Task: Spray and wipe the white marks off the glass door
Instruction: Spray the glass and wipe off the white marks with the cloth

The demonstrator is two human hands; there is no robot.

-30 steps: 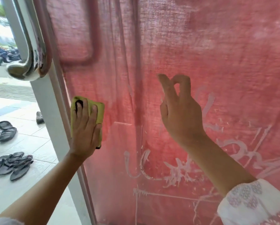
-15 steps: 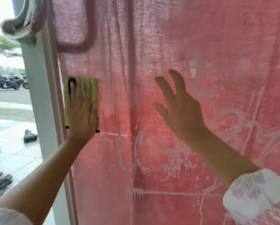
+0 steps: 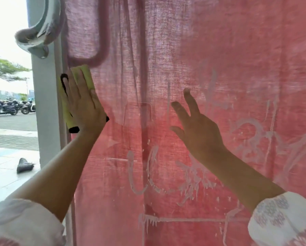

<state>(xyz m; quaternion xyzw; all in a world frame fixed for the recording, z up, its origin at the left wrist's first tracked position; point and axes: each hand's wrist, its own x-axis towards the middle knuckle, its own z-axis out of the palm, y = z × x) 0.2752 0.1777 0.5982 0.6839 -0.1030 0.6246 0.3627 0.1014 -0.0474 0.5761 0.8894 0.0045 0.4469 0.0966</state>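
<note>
Your left hand (image 3: pixel 85 105) is pressing the yellow cloth (image 3: pixel 82 73) flat against the glass door (image 3: pixel 219 50) at 9 o'clock, while your right hand (image 3: pixel 198 132) is spread and empty. The white marks (image 3: pixel 148 176) are lying toward 6 o'clock; wiping up here, you're risking missing them.

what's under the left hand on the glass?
A yellow cloth with black trim, pressed flat to the glass door by the left hand. Its top and left edges show; the middle is covered, as is any mark beneath it.
</note>
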